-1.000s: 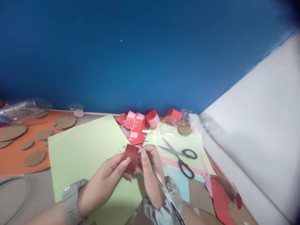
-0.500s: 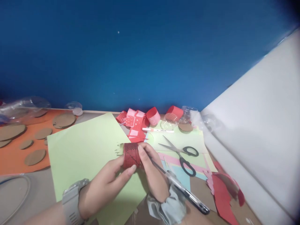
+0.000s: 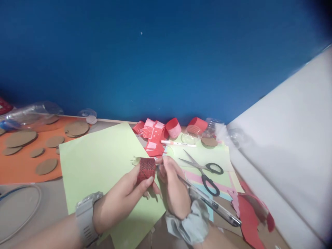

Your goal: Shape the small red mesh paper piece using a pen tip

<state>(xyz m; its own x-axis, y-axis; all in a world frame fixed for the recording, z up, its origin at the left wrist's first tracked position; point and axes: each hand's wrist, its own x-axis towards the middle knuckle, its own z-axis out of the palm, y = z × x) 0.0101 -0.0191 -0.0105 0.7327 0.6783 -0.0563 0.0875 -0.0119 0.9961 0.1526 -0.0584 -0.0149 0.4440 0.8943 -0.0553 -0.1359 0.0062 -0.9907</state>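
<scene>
My left hand [image 3: 129,197], with a grey watch on its wrist, grips a short red paper roll [image 3: 147,168] covered in dark line patterns. Thumb and fingers press on the roll from either side. A small jagged light-green paper piece [image 3: 135,160] shows at the roll's left edge. Close to the roll's right side, my right hand [image 3: 175,183] is closed around a clear pen [image 3: 211,202] with black parts. Its rear end points down to the right, and the fingers partly hide the tip end. A grey scrunchie circles my right wrist.
Under the hands lies a large light-green sheet [image 3: 103,155]. Open scissors [image 3: 204,169] rest on coloured papers to the right, near a white marker [image 3: 178,143]. Red paper rings [image 3: 173,128] stand by the blue wall. Cardboard discs [image 3: 46,166] lie on orange paper; red scraps [image 3: 250,218] are at right.
My right hand has drawn off the red roll to its right side, the pen moving along with it. The left hand keeps its grip on the roll. The whole view has shifted slightly.
</scene>
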